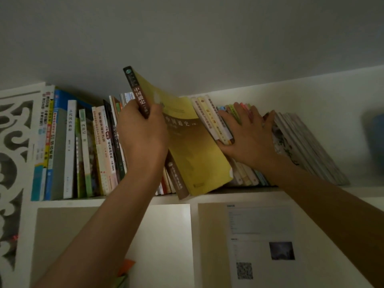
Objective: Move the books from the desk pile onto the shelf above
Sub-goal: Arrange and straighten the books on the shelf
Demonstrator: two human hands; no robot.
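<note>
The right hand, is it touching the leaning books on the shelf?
Touching. The head view shows the right hand pressed flat against the leaning books, its fingers spread over their covers and top edges.

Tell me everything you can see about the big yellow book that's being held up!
The yellow book is a thick paperback with a dark brown spine and dark Chinese writing on both spine and cover. Its soft cover bends a little. It leans tilted, top to the left, its bottom corner on the white shelf, going into a gap in the row of books. The left hand grips its spine near the top. The right hand presses the leaning books on its right aside; those books seem to touch its cover.
</note>
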